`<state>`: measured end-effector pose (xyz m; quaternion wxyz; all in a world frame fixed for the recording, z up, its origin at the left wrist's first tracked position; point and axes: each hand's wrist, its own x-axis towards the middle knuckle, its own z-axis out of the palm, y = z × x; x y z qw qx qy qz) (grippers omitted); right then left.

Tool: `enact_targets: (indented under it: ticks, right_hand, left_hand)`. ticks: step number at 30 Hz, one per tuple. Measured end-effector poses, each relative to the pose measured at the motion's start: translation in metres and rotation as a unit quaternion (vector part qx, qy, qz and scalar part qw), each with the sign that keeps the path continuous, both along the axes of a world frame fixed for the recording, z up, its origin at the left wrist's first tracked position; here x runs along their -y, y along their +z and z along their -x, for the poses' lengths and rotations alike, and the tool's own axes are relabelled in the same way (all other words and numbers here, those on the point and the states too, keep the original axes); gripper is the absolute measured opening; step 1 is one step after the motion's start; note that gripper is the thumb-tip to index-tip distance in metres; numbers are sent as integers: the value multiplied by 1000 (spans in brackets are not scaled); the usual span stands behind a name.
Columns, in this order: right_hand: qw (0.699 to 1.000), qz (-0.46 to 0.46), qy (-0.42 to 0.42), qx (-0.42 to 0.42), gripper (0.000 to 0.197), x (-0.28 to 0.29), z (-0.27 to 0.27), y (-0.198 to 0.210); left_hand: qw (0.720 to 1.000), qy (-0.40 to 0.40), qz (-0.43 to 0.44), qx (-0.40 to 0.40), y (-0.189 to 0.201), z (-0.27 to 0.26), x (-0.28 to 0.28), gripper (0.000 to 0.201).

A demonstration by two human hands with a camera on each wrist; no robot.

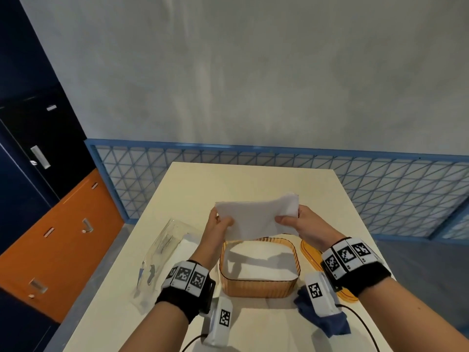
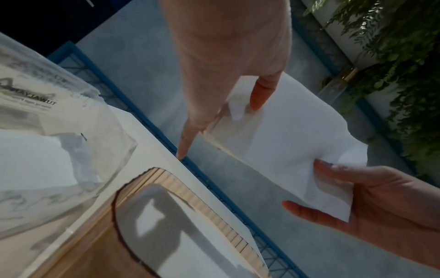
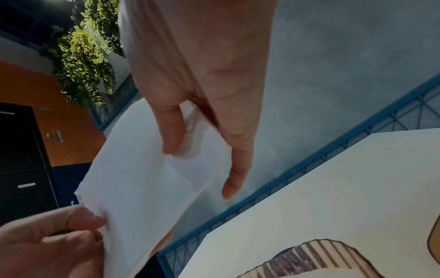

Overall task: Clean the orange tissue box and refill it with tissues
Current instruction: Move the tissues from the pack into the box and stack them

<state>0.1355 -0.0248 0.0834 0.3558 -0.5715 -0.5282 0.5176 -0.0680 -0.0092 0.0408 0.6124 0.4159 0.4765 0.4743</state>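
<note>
An orange ribbed tissue box (image 1: pixel 258 290) stands open on the cream table, with white tissues lying inside it. Above its far rim I hold a white stack of tissues (image 1: pixel 256 219) in the air between both hands. My left hand (image 1: pixel 219 223) pinches its left end, thumb on top. My right hand (image 1: pixel 295 222) pinches its right end. The left wrist view shows the stack of tissues (image 2: pixel 285 143) with the thumb on it and the box rim (image 2: pixel 214 216) below. In the right wrist view the stack of tissues (image 3: pixel 147 188) sags between the two hands.
A clear plastic tissue wrapper (image 1: pixel 162 255) lies left of the box. The orange lid (image 1: pixel 311 250) lies flat to the right, and a blue cloth (image 1: pixel 322 318) sits at the front right. A blue mesh fence (image 1: pixel 380 189) runs behind the table (image 1: pixel 253 181).
</note>
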Motion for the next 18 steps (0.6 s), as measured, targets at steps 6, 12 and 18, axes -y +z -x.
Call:
enact_targets:
  ticks: [6, 12, 18]
  right_hand:
    - [1000, -2, -3, 21, 26, 5, -10, -27]
    - [996, 2, -40, 84, 14, 17, -7, -62]
    - [991, -95, -64, 73, 14, 15, -2, -43]
  left_hand:
    - [990, 3, -45, -136, -17, -2, 8, 31]
    - [981, -19, -47, -186, -32, -11, 18, 27]
    - [974, 37, -144, -172, -21, -13, 22, 19]
